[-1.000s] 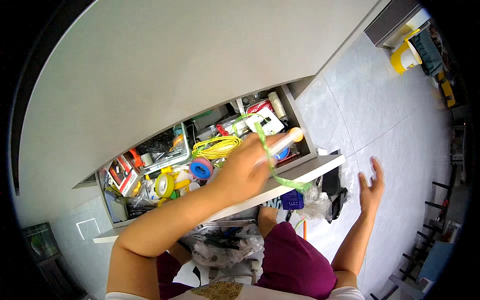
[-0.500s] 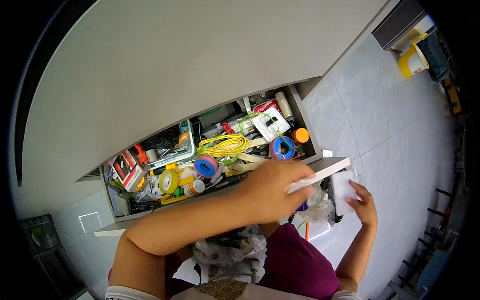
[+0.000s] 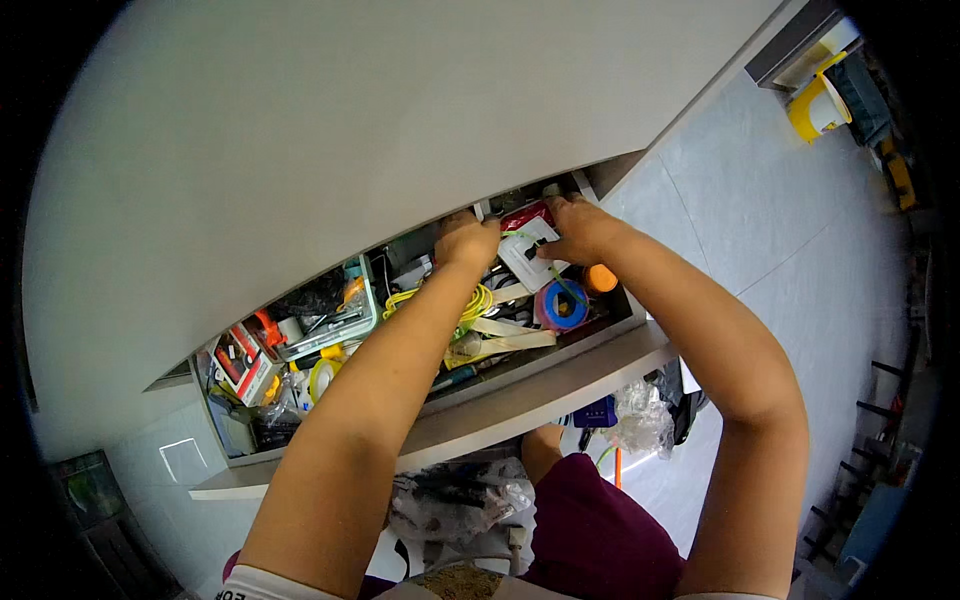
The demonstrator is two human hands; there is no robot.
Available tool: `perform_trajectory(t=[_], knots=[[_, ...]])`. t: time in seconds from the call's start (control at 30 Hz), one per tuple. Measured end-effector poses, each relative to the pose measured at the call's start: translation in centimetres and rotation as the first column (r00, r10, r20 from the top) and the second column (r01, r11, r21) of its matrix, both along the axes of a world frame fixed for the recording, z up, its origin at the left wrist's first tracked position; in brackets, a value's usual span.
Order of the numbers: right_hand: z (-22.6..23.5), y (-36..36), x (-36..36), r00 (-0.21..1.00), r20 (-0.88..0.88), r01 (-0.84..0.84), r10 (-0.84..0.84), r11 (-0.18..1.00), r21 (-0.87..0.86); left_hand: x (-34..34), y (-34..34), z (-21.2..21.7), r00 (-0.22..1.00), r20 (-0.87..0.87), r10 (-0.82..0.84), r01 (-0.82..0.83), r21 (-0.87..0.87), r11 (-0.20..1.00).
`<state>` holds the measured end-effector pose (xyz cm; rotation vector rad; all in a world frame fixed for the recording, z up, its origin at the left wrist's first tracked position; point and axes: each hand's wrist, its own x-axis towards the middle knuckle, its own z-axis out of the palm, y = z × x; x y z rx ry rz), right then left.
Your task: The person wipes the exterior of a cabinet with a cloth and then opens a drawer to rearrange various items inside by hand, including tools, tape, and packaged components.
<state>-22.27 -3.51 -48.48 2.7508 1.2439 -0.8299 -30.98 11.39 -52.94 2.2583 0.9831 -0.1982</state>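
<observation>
- While my right hand point(image 3: 582, 228) is spread, drawer point(image 3: 530, 394) 2 o'clock, I'd touch the white plate point(image 3: 523, 262) lightly.
- Left hand point(image 3: 466, 240), 1 o'clock: can't tell its grip.

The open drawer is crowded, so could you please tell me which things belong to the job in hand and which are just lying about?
In use, it seems:
open drawer
left hand, toward the back
right hand, by the white plate
red packet between them

Seemingly lying about:
blue tape roll
orange cap
crumpled clear plastic
yellow bucket
</observation>
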Motion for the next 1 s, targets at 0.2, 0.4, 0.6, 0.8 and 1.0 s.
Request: perform_trajectory(t=[0.2, 0.4, 0.6, 0.8, 1.0], knots=[[-1.9, 2.6, -2.6, 0.984, 0.166, 0.090, -0.065, 0.985, -0.148, -3.4, 0.1, 0.7, 0.981, 0.195, -0.019, 0.024, -0.028, 0.999], [-2.9, 2.2, -3.9, 0.992, 0.126, 0.040, -0.016, 0.980, -0.195, -7.3, -1.2, 3.5, 0.905, 0.413, -0.099, 0.151, -0.094, 0.984], [-0.8, 3.0, -4.0, 0.999, 0.028, 0.039, -0.033, 0.965, -0.261, -11.5, -0.4, 3.4, 0.841, 0.521, -0.146, 0.207, -0.061, 0.976], [-1.4, 2.7, -3.9, 0.978, 0.193, 0.087, -0.075, 0.994, -0.058, -14.7, 1.3, 3.5, 0.783, 0.569, -0.253, 0.367, -0.095, 0.925], [-2.1, 3.2, -2.7, 0.989, 0.149, 0.035, -0.018, 0.993, -0.113, -14.6, 1.7, 2.8, 0.843, 0.516, -0.153, 0.371, -0.350, 0.860]])
